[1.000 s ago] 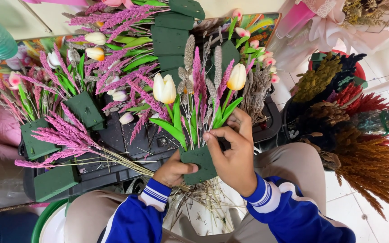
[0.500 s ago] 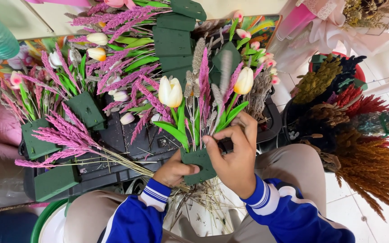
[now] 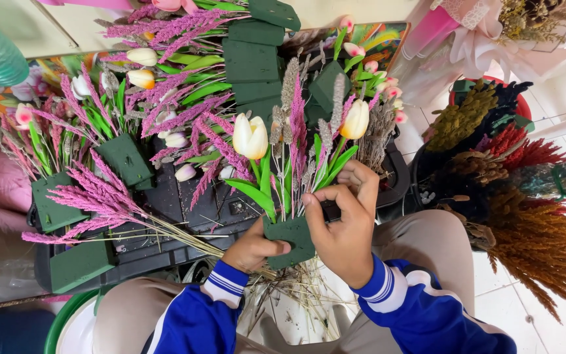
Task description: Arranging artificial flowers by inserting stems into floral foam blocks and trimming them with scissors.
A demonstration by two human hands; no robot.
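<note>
My left hand [image 3: 251, 248] grips a dark green floral foam block [image 3: 291, 237] from the left side, thumb across its front. Two cream tulips [image 3: 250, 136], green leaves and pink and grey dried plume stems stand upright in the block. My right hand [image 3: 344, 226] holds the block's right side, its fingers curled around the base of the stems near the second tulip's stalk [image 3: 337, 156]. Both wrists wear blue sleeves with white stripes. The block sits over my lap.
A black tray [image 3: 165, 226] ahead carries more foam blocks with tulips and pink plumes [image 3: 93, 196]. Bare foam blocks [image 3: 251, 59] are stacked behind. Bunches of dried orange, red and green grasses [image 3: 532, 223] stand at the right. A green bucket rim [image 3: 63, 321] is bottom left.
The arrangement has shifted slightly; my right hand's fingers have moved up from the block's side toward the stem bases. The left hand stays on the block.
</note>
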